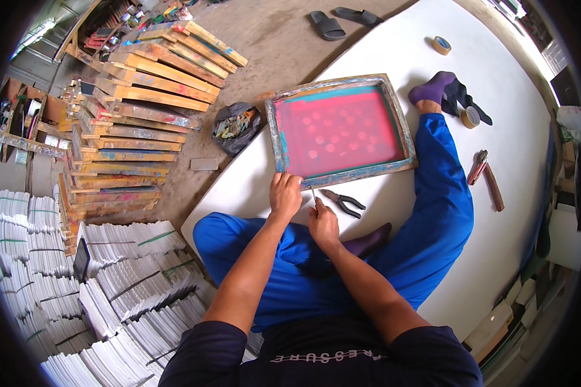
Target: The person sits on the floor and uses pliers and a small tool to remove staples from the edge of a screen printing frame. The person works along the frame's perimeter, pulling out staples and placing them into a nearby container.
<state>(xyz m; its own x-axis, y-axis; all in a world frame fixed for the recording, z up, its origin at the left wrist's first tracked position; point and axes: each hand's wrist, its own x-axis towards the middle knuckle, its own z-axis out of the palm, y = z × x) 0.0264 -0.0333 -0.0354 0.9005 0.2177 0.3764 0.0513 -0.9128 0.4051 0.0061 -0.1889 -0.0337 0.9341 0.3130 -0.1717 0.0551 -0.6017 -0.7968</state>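
Observation:
In front of me a wooden screen printing frame (pixel 341 129) lies at a slant on the white surface. Its mesh is red-pink with pale round spots and a teal border. My left hand (pixel 285 193) is closed on the near left part of its wooden rim. Just to the right, my right hand (pixel 323 222) is closed round a thin tool with a slim metal shaft (pixel 313 192), its tip against the rim's near edge. The tool's handle is hidden in my fingers. Black-handled pliers (pixel 343 201) lie beside that hand, below the frame.
A hammer (pixel 492 187) and a red-handled tool (pixel 478 166) lie right of my leg, with tape rolls (pixel 441 44) (pixel 470 117) farther off. At left stand stacked wooden frames (pixel 129 138), bundled white paper stacks (pixel 135 284) and a black rubbish bag (pixel 237 129). Sandals (pixel 328 26) lie beyond.

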